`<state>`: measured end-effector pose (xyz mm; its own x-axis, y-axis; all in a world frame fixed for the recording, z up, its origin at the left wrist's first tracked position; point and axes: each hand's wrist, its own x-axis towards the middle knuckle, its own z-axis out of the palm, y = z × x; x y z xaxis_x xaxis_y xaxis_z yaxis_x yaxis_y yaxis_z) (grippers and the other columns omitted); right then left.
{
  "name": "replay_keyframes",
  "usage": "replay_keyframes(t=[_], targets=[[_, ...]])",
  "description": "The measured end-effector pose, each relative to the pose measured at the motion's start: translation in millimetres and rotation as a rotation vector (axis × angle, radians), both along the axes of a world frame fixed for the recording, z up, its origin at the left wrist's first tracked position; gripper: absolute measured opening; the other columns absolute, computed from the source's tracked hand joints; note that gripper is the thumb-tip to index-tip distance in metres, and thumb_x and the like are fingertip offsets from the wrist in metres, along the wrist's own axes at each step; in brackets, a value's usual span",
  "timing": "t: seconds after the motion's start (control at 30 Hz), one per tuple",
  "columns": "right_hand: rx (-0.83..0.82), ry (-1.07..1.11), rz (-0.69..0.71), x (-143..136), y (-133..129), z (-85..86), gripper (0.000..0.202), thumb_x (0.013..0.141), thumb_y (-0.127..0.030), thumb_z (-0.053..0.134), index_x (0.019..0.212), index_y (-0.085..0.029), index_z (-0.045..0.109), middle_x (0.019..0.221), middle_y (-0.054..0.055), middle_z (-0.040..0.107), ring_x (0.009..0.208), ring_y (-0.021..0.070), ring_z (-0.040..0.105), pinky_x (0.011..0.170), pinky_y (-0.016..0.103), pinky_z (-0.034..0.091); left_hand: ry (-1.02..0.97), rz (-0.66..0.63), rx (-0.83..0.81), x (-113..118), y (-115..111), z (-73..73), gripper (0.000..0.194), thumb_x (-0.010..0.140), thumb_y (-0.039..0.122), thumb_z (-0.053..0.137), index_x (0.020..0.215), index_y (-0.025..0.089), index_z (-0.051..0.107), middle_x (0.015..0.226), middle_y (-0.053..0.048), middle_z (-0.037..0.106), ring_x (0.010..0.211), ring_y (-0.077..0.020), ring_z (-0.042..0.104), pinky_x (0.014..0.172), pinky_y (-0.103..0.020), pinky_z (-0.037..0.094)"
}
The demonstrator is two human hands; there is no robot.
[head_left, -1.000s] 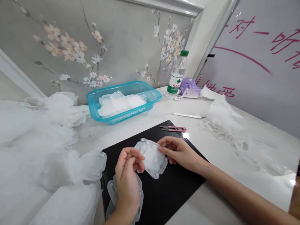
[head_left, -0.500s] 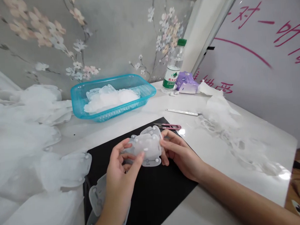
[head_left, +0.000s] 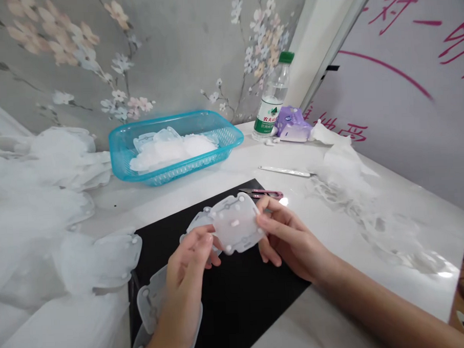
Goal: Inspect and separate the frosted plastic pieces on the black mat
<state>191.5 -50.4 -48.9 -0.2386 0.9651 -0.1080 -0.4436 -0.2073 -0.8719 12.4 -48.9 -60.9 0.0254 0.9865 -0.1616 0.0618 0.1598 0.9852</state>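
We pinch the translucent white, notch-edged, plastic-looking sheet (head_left: 237,220) in our right hand (head_left: 290,238); our left hand (head_left: 185,273), grip unclear, now leaves the sheet's face open for handling.

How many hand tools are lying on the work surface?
2: pink-handled snips at the far corner of the black mat, and a slim pale tool beyond them, beside the white scraps. More could be hidden under the heaped pieces.

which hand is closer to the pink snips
Right. The right hand is just on the near side of the snips, by their handles; the left hand is farther off, lower and to their left in the picture.
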Motion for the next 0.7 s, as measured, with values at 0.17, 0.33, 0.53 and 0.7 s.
replay_keyframes(t=[0.17,0.33,0.53,0.7], targets=[[-0.045,-0.041,0.017,-2.4,-1.7,-5.6,0.018,0.089,-0.031,0.06,0.082,-0.02,0.047,0.046,-0.008,0.052,0.04,0.0058,0.05,0.056,0.019,0.043,-0.024,0.035,0.029,-0.1,0.7,-2.1,0.027,0.075,0.044,0.07,0.081,0.019,0.063,0.064,0.002,0.054,0.058,-0.0077,0.048,0.055,-0.013,0.043],[0.033,-0.179,-0.036,-2.5,-1.0,-10.8,0.021,0.088,-0.032,0.062,0.075,-0.017,0.054,0.047,-0.006,0.054,0.047,0.0061,0.05,0.062,0.021,0.043,-0.07,0.142,-0.031,-0.3,3.7,-5.7,0.031,0.076,0.047,0.068,0.089,0.02,0.063,0.064,0.003,0.054,0.058,-0.0075,0.048,0.054,-0.013,0.042],[0.131,-0.35,-0.089,-5.8,-0.2,-7.6,0.019,0.085,-0.035,0.063,0.081,-0.017,0.061,0.058,-0.004,0.058,0.046,0.0045,0.047,0.049,0.018,0.038,-0.083,0.139,-0.033,-3.7,3.6,-7.5,0.03,0.08,0.047,0.064,0.096,0.021,0.064,0.064,0.003,0.05,0.059,-0.0082,0.044,0.053,-0.015,0.038],[0.057,-0.401,-0.11,-7.3,1.0,-7.0,0.025,0.083,-0.04,0.064,0.085,-0.015,0.065,0.06,0.0,0.063,0.044,0.0049,0.045,0.043,0.018,0.038,-0.022,0.153,-0.008,-4.2,3.6,-9.7,0.03,0.08,0.047,0.064,0.095,0.021,0.066,0.055,0.004,0.041,0.055,-0.008,0.038,0.049,-0.016,0.032]])
